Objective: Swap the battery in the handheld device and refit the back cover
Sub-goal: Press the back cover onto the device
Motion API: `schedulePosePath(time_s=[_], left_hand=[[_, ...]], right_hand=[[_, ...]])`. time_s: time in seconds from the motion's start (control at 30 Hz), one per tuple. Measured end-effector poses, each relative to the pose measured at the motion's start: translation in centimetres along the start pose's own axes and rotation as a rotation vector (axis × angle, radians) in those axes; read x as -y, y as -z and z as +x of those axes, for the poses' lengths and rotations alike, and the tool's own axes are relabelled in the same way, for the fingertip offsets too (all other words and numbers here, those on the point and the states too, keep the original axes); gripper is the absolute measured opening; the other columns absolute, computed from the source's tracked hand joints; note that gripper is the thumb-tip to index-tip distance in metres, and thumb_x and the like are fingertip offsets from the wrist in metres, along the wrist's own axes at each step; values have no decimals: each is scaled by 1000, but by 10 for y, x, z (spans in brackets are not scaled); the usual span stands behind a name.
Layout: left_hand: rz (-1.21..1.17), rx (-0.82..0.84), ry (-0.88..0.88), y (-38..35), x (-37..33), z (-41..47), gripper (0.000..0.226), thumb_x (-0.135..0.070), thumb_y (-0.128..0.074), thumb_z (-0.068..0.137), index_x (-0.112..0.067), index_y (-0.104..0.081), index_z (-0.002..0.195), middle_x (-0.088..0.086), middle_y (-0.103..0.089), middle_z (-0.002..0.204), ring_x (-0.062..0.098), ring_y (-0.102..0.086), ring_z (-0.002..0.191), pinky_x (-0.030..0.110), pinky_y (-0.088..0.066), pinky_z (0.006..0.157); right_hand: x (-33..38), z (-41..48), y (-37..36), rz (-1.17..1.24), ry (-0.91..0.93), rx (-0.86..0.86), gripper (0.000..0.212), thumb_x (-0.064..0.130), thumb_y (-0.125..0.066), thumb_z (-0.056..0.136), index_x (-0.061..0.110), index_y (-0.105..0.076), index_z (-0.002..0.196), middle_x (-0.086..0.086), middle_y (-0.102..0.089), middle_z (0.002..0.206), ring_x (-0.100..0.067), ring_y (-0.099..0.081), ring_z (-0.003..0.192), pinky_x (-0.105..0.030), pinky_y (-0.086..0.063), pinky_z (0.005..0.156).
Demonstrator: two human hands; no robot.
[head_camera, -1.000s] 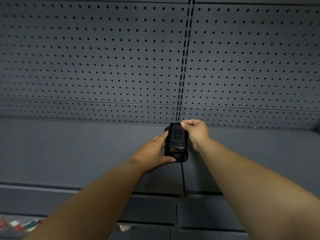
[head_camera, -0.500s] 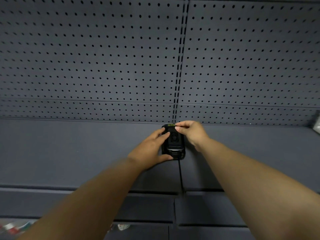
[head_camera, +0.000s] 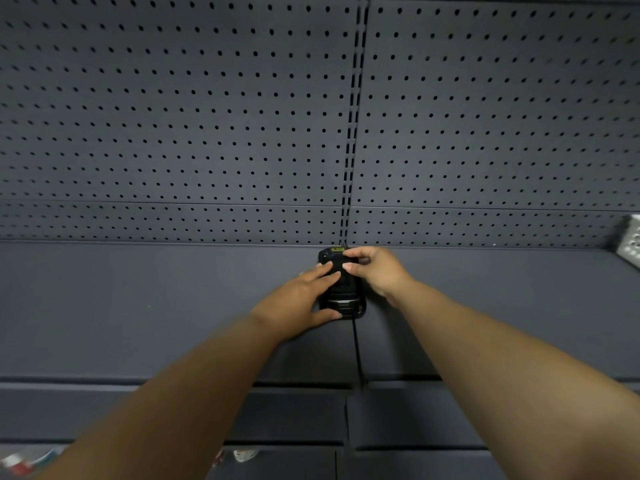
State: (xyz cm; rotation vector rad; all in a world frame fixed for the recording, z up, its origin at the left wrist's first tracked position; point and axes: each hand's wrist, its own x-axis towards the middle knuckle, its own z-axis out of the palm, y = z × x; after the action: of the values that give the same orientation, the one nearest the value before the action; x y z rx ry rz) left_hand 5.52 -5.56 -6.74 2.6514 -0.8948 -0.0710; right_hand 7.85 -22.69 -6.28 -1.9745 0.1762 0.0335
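Observation:
A black handheld device (head_camera: 343, 299) lies on the dark grey shelf (head_camera: 138, 306), close to the pegboard back wall, with a small yellow label at its far end. My left hand (head_camera: 301, 299) wraps its left side, thumb under the near end and fingers across the top. My right hand (head_camera: 375, 270) pinches the device's far upper part with its fingertips. I cannot tell whether the back cover is fitted; the hands hide much of the body.
A grey pegboard wall (head_camera: 207, 116) with a slotted upright (head_camera: 353, 116) rises behind the shelf. A pale perforated object (head_camera: 630, 240) sits at the far right of the shelf. Lower shelf edges and some colourful packaging (head_camera: 20, 460) show at the bottom left.
The device has gone from raised and tilted to lying lower on the shelf. My left fingers have spread over its top, and my right hand has shifted to its far end.

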Motion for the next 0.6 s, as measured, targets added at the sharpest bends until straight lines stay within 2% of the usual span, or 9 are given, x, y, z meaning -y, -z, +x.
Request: schedulePosePath(time_s=[0.23, 0.33, 0.43, 0.6], left_hand=[[25, 54, 5, 0, 0, 2, 69, -40, -55, 89, -23, -23, 148, -1, -14, 160, 14, -16, 147, 28, -18, 119], [46, 78, 7, 2, 0, 2, 65, -40, -54, 90, -22, -27, 147, 0, -19, 159, 14, -19, 146, 26, -17, 118], [55, 97, 3, 5, -2, 4, 63, -39, -56, 90, -21, -31, 145, 2, -24, 158, 15, -24, 145, 26, -18, 118], [85, 126, 7, 11, -3, 9, 64, -41, -59, 87, -21, -36, 143, 2, -28, 156, 16, -29, 143, 27, -22, 117]], right_hand=[[-2, 0, -2, -128, 31, -11, 37, 13, -64, 88, 9, -60, 124, -14, -59, 129, -28, -55, 120, -41, -41, 109], [-4, 0, -2, -333, 124, -35, 35, 17, -67, 85, 11, -64, 119, -8, -56, 129, -26, -48, 125, -36, -36, 111], [-4, -2, 1, -488, 148, -99, 40, 24, -69, 83, 17, -60, 121, -4, -51, 131, -24, -38, 128, -33, -32, 108], [-3, -5, 8, -651, 139, -110, 54, 44, -64, 83, 27, -50, 133, -4, -47, 135, -25, -37, 131, -36, -32, 108]])
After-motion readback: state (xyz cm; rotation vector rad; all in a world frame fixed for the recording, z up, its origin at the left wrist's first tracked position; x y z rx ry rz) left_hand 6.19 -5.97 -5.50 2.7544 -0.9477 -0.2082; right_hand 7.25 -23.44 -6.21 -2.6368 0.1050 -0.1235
